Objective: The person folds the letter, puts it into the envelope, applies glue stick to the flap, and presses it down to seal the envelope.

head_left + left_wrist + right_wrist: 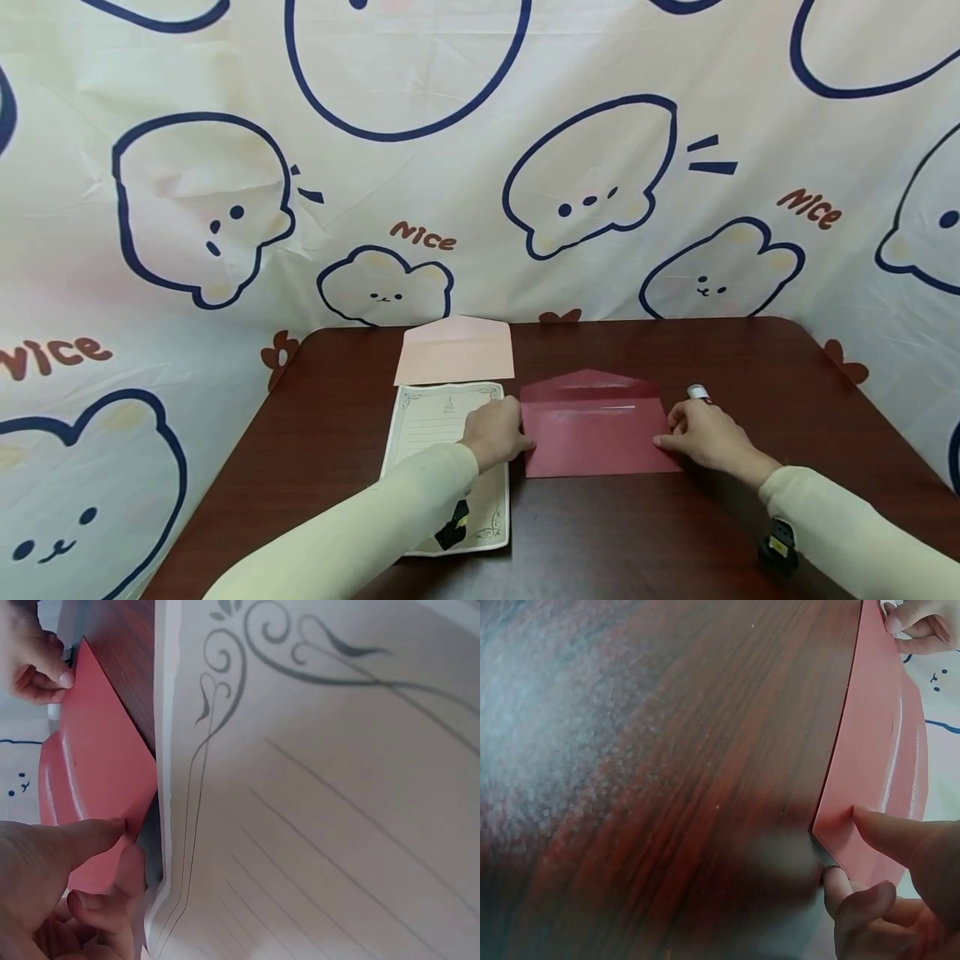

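Observation:
A red envelope (592, 437) with its flap raised is held at both ends over the table. At its left edge my left hand (495, 429) pinches it, thumb in front and fingers behind, as the left wrist view shows. My right hand (708, 437) pinches the opposite edge the same way; the right wrist view shows the thumb on the envelope's (862, 742) face. Beneath my left forearm lies a cream sheet of lined letter paper (427, 417) with a scrolled border, partly covered by the hand and sleeve.
Behind the letter paper lies a pale pink envelope (453, 354), flap pointing away. A small white-capped cylinder (698, 392) stands just beyond my right hand, partly hidden. The dark wooden table (615, 542) meets a cartoon-printed cloth (480, 192) at the back.

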Available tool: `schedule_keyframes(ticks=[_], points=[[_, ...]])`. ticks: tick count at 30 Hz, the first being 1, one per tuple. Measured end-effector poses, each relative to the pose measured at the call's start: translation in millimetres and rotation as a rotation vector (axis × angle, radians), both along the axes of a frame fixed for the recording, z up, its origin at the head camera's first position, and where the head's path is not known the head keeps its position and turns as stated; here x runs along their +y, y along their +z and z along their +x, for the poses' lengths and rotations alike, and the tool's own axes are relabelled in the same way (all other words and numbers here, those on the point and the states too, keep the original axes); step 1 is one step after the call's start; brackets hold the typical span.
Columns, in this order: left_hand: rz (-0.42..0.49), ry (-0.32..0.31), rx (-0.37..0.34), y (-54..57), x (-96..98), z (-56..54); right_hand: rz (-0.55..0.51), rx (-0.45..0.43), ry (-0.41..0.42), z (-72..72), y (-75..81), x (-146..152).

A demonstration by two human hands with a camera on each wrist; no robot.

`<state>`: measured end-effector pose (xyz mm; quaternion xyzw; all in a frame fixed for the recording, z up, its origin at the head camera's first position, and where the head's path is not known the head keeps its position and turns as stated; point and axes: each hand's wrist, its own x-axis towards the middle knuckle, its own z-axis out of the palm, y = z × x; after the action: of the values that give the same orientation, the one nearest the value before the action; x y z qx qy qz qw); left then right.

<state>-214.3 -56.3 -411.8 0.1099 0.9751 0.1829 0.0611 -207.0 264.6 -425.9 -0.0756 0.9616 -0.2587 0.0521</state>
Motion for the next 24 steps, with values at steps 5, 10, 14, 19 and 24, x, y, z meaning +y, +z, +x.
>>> schedule_keyframes(ticks=[5, 10, 14, 19, 24], points=[[-0.057, -0.005, 0.026, -1.9, 2.3, -0.5, 0.012, -0.007, -0.001, 1.4, 0.4, -0.5], [-0.102, -0.031, 0.045, -1.9, 4.5, -0.7, 0.007, 0.006, -0.002, 1.9, -1.1, 0.3], [-0.133, -0.05, 0.065, -0.7, 6.6, 1.0, 0.006, 0.015, -0.002, 2.5, -2.9, 0.8], [-0.169, -0.081, 0.105, -2.4, 8.2, 2.1, 0.001, 0.011, 0.01, 3.7, -4.8, 0.3], [-0.19, -0.1, 0.127, -4.4, 7.7, 1.2, 0.008, 0.007, 0.01, 3.3, -3.1, 0.2]])
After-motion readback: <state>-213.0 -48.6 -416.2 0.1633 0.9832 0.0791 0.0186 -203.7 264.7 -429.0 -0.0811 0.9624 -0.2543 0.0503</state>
